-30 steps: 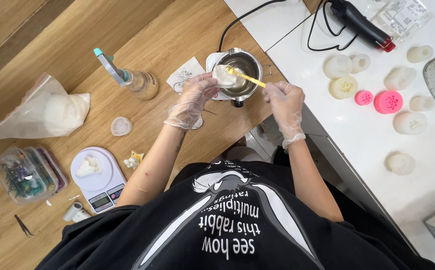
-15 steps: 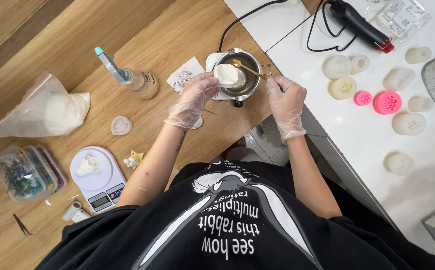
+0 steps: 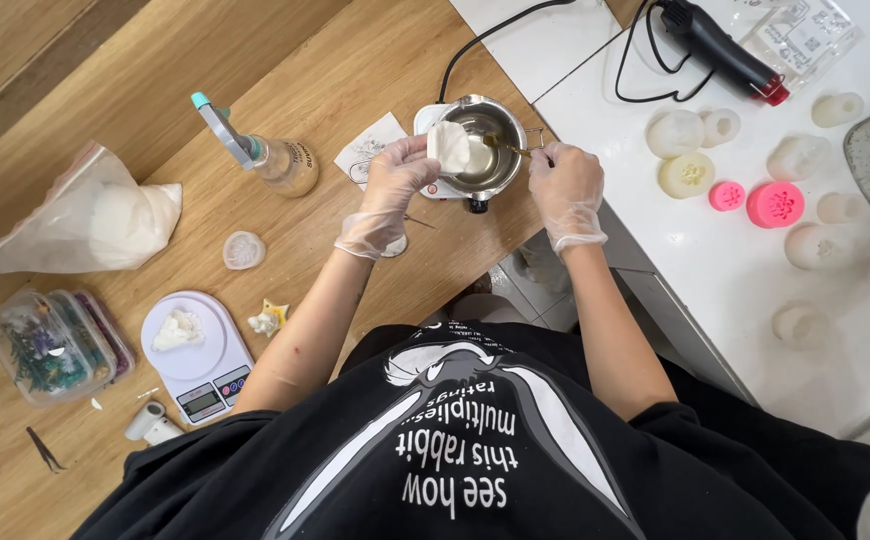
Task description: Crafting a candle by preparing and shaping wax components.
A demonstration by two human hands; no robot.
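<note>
My gloved left hand holds a white crumpled wipe over the rim of a small metal pot that sits on a white electric heater base. My gloved right hand grips a thin yellow-handled stick whose tip reaches into the pot beside the wipe. Both hands are at the pot's near side.
A glass bottle with a blue dropper, a plastic bag of white flakes, a digital scale with a white lump and a box of dried flowers lie left. White and pink moulds and a heat gun lie on the white table at the right.
The stick has dropped from a raised slant into the pot, and my right hand moved closer to the rim. My left hand shifted the wipe slightly towards the pot's edge.
</note>
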